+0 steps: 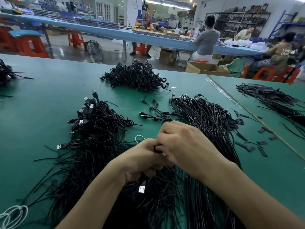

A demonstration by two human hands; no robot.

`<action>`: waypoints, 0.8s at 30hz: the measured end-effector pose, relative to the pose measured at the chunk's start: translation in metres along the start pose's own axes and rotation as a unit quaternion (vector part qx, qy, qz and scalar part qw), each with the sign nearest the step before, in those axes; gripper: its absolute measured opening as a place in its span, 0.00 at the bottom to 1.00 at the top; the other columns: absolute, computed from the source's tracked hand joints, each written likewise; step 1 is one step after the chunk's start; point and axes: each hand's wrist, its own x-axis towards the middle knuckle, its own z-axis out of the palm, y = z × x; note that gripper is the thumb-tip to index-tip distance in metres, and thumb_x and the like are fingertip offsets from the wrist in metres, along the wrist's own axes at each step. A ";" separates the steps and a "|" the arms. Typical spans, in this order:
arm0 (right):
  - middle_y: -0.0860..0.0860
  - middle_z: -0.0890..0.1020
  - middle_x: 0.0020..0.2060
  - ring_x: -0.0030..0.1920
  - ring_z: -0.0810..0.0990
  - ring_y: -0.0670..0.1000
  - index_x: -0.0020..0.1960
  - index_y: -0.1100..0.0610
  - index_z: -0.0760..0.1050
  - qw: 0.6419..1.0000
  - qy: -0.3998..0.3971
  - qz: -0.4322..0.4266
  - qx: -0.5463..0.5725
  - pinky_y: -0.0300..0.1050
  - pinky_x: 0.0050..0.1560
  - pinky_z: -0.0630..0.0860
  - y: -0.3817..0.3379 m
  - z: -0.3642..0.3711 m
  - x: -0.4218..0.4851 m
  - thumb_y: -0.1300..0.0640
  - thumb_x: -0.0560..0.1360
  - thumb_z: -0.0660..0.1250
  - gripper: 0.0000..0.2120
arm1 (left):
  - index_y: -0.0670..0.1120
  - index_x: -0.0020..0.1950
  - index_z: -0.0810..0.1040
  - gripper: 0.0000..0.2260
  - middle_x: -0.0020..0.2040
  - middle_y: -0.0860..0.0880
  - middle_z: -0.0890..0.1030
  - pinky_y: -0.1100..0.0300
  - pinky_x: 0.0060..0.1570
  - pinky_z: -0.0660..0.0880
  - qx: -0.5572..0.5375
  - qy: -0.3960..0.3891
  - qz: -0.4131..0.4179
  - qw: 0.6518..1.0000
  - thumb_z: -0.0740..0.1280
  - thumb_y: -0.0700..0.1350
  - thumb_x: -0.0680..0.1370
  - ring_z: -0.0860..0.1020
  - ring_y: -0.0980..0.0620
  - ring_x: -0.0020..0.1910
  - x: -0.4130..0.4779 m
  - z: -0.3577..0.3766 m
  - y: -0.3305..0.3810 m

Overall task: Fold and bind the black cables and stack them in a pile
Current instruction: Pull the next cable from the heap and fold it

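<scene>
One cable [157, 149] near-far, USB plug [142, 189] nearward

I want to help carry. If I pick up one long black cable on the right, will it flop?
Probably: the long cables are thin and curve on the table. Likely light, being so thin. The cable in the left hand and right hand dangles its plug, so ends may swing.

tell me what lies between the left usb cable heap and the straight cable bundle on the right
Head view: a few loose black cables on the green table, and a small white loop.
</scene>
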 end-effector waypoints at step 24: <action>0.44 0.82 0.37 0.40 0.80 0.48 0.45 0.52 0.79 0.842 0.221 0.196 0.452 0.44 0.45 0.79 0.010 0.022 0.009 0.58 0.80 0.67 0.06 | 0.58 0.52 0.78 0.09 0.49 0.57 0.80 0.60 0.51 0.77 0.026 0.282 0.278 0.918 0.71 0.55 0.73 0.79 0.55 0.53 0.010 -0.003 -0.003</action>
